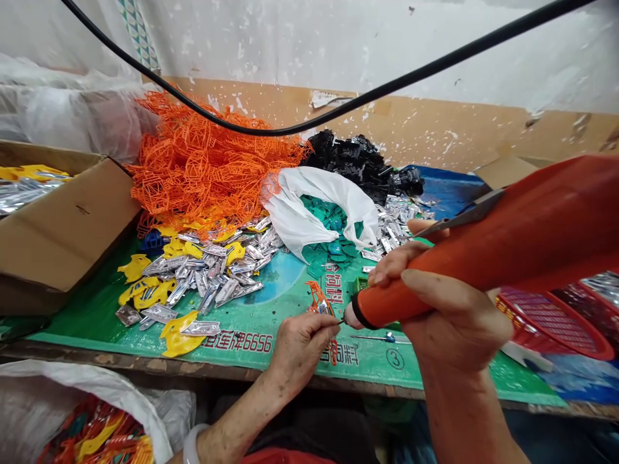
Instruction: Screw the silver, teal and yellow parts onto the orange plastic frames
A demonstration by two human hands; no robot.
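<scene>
My left hand (300, 348) pinches a small orange plastic lattice piece (319, 303) just above the green printed mat (271, 341). My right hand (449, 303) grips a thick orange tool handle (435, 270) with a black collar and a thin tip. That tip meets the piece near my left fingers. A flat metal strip (464, 212) runs along the top of the handle. Behind my hands lie a heap of orange plastic lattice (203, 167), several silver pieces (207, 277), and yellow pieces (145, 287).
A white bag (309, 206) holds teal pieces, with a black plastic heap (362, 161) behind it. A cardboard box (62, 225) stands left, a red basket (551, 322) right, and a white sack (62, 412) below the table edge. A black cable (309, 122) crosses overhead.
</scene>
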